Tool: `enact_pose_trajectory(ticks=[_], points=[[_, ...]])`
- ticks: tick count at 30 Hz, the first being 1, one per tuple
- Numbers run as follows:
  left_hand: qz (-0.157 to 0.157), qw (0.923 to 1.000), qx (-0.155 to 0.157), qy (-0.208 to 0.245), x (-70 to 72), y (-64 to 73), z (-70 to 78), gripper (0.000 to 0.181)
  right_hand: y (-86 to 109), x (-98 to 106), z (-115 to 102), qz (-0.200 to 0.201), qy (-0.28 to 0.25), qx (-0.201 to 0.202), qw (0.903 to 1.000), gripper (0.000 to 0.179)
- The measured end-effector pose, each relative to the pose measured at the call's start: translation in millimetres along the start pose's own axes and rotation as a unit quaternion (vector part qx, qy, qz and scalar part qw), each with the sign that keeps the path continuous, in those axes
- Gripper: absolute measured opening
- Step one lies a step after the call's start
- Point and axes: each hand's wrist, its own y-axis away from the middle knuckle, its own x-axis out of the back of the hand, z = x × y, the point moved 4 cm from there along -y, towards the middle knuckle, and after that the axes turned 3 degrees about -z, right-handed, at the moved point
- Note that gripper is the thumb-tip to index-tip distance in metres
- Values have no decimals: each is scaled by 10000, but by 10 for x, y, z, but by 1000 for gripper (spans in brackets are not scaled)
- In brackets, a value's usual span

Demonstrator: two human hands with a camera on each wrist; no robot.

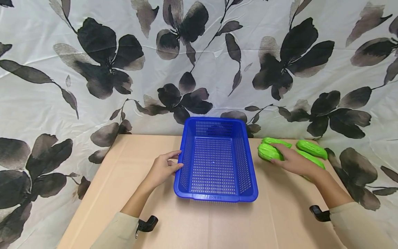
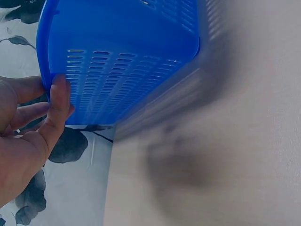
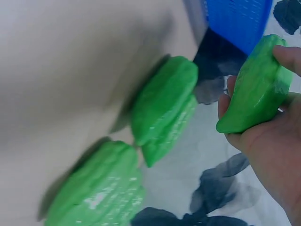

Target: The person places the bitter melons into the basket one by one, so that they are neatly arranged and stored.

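Note:
A blue perforated plastic basket (image 1: 212, 162) stands at the middle of the table, with nothing inside it. At its left rim, my left hand (image 1: 163, 169) pinches the edge; in the left wrist view a fingertip of the left hand (image 2: 33, 117) lies against the outer wall. My right hand (image 1: 295, 160) grips a bright green ridged gourd (image 1: 268, 152), right of the basket. The right wrist view shows that gourd (image 3: 258, 89) between thumb and fingers, apart from the other gourds. Beside and under the hand lie several similar green gourds (image 1: 312, 148), partly hidden by it.
The light wooden table (image 1: 230, 224) ends at the back against a white cloth (image 1: 224, 69) printed with dark flowers. The gourds lie near the table's back right corner. A black wrist camera (image 1: 147, 224) sits on each wrist, by the beige sleeves.

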Motion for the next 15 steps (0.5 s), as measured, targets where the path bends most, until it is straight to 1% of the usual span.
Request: enact_pose_trajectory(ticks=[5,12,15], points=[[11,10000,62,-5,7,-5,12,56,-75,109,-140,-36,26,132,9999,67],[38,9999,125,-9,13,-13,33,57,-224,164,-359,56,13,603,9982,60],[21,9999,141,-8,16,-13,43,57,-274,171,-444,-10,-26,612,9981,60]])
